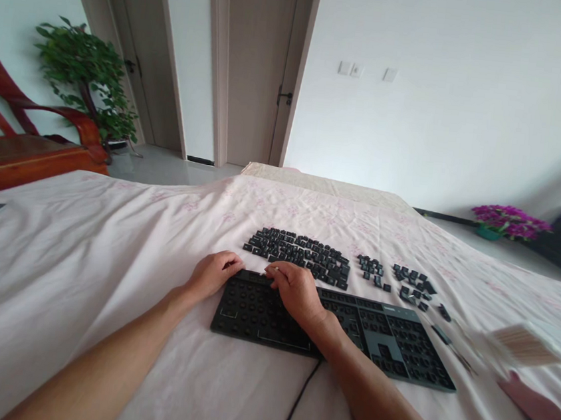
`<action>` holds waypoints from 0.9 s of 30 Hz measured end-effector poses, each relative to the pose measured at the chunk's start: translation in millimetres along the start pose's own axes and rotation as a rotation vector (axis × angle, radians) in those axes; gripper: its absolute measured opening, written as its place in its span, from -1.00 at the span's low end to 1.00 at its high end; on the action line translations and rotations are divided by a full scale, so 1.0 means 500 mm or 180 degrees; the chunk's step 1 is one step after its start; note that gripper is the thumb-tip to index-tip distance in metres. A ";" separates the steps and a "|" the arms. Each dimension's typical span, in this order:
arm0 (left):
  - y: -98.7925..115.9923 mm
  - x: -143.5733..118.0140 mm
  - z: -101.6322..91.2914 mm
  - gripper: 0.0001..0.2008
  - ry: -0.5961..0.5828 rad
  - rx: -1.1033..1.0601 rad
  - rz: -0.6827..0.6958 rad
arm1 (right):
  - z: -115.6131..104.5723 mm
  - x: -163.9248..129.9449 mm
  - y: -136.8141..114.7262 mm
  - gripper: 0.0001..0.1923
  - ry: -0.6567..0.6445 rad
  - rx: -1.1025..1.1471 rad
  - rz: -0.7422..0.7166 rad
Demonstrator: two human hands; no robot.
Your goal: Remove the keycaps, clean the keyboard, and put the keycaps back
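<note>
A black keyboard (333,322) with its keycaps off lies on the cloth-covered surface, its cable running toward me. My left hand (214,273) is closed at the far left corner of the keyboard, fingers gripping its edge. My right hand (295,288) is over the keyboard's upper left part, thumb and fingers pinched on a thin stick with a white tip, which looks like a cotton swab (262,274). Most of the swab is hidden by the fingers. Behind the keyboard lie many loose black keycaps (306,251), with smaller groups (372,270) farther right.
To the right are tweezers (454,348), a blurred clear pack of thin sticks (527,344) and a blurred pink and blue item (544,411). A pale flowered cloth (164,358) covers the surface in folds. A wooden chair (41,151) stands at left.
</note>
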State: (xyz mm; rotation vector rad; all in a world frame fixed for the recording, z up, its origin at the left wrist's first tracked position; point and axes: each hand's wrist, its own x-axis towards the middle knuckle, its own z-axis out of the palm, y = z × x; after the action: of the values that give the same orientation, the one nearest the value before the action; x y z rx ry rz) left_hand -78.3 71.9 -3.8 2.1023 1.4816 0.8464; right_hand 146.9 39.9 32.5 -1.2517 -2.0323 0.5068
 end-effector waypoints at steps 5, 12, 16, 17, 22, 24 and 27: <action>-0.004 0.001 0.002 -0.63 -0.0010 -0.0010 -0.0009 | 0.011 -0.002 0.000 -0.75 -0.0072 -0.0159 -0.0124; -0.002 0.002 0.002 -0.63 -0.0019 -0.0003 -0.0043 | 0.016 -0.003 -0.012 -0.75 -0.0137 -0.0397 -0.0180; 0.002 0.000 -0.001 -0.62 -0.0023 0.0008 -0.0033 | 0.007 -0.001 -0.011 -0.72 -0.0165 -0.0234 -0.0062; 0.004 0.000 -0.002 -0.62 -0.0027 0.0010 -0.0029 | 0.004 0.000 -0.009 -0.71 -0.0143 -0.0209 -0.0013; 0.008 -0.001 -0.004 -0.62 0.0004 0.0043 -0.0064 | -0.008 0.004 0.000 -0.74 -0.0027 -0.0321 0.0020; 0.009 -0.001 -0.004 -0.62 0.0019 0.0028 -0.0056 | -0.013 0.005 0.004 -0.73 -0.0038 -0.0450 -0.0032; 0.012 -0.001 -0.005 -0.62 0.0021 0.0009 -0.0032 | -0.020 0.007 0.009 -0.74 -0.0070 -0.0604 -0.0028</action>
State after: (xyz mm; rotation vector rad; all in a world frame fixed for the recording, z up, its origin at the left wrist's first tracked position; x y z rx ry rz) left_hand -76.3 69.2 1.6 2.0943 1.4963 0.8488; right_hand 156.2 44.9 37.8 -1.3523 -2.1435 0.3307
